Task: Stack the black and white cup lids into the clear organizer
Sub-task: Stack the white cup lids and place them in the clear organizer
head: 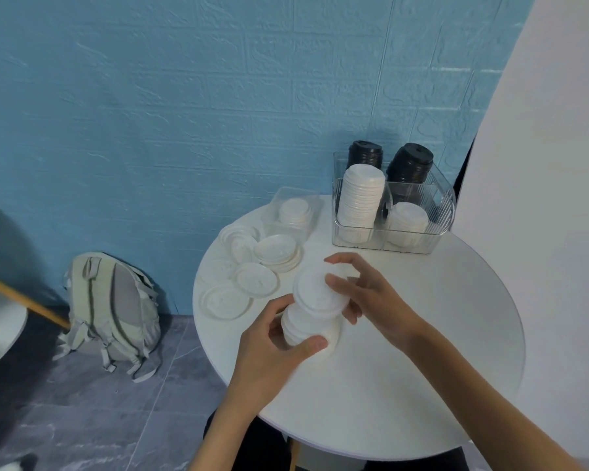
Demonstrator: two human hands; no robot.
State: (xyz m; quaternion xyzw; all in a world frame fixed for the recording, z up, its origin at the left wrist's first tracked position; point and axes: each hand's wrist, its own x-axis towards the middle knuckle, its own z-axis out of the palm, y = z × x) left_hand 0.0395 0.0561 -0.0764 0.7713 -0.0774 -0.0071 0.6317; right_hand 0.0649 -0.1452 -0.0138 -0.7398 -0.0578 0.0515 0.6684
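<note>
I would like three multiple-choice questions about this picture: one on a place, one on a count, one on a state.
1. Where does the clear organizer stand?
A. at the table's far edge by the blue wall
B. on the floor
C. on the backpack

2. How many black lid stacks are in the organizer?
A. none
B. two
C. five

3. What are both hands doing?
A. resting flat on the table
B. holding a stack of white lids
C. lifting the organizer

Answers: 1 A, it stands on the white table near the wall. 2 B, two dark stacks rise at its back. 3 B, the left hand and right hand grip the white lid stack.
</note>
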